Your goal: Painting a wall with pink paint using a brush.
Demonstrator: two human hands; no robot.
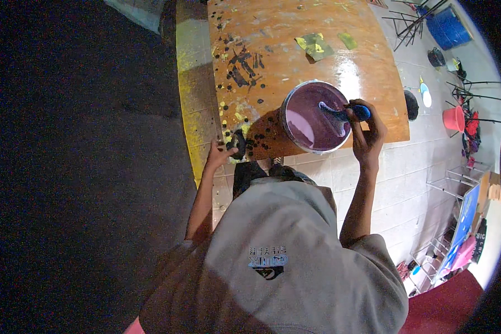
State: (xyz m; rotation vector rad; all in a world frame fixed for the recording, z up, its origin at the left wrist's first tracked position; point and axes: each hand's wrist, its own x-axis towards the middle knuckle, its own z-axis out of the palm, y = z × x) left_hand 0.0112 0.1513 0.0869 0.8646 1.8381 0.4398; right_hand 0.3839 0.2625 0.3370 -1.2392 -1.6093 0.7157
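Note:
A round white-rimmed bucket [284, 119] of purple, paint-like liquid [312, 103] stands near the front edge of the wooden table. My right hand [367, 131] is closed round a blue-handled tool [363, 113] at the bucket's right rim. Its lower part [331, 113] reaches into the liquid, so its kind is hidden. At the table's front left corner is my left hand [221, 156], its fingers apart. The thumb points toward a small black object [238, 145] and seems to touch it; what that object is, I cannot make out.
Green-yellow scraps [316, 47] lie beyond the bucket, and black and yellow spots cover the table's left side. Across the tiled floor to the right stand a blue barrel [450, 26], a red bucket [453, 119] and metal frames [451, 181]. A dark area borders the left.

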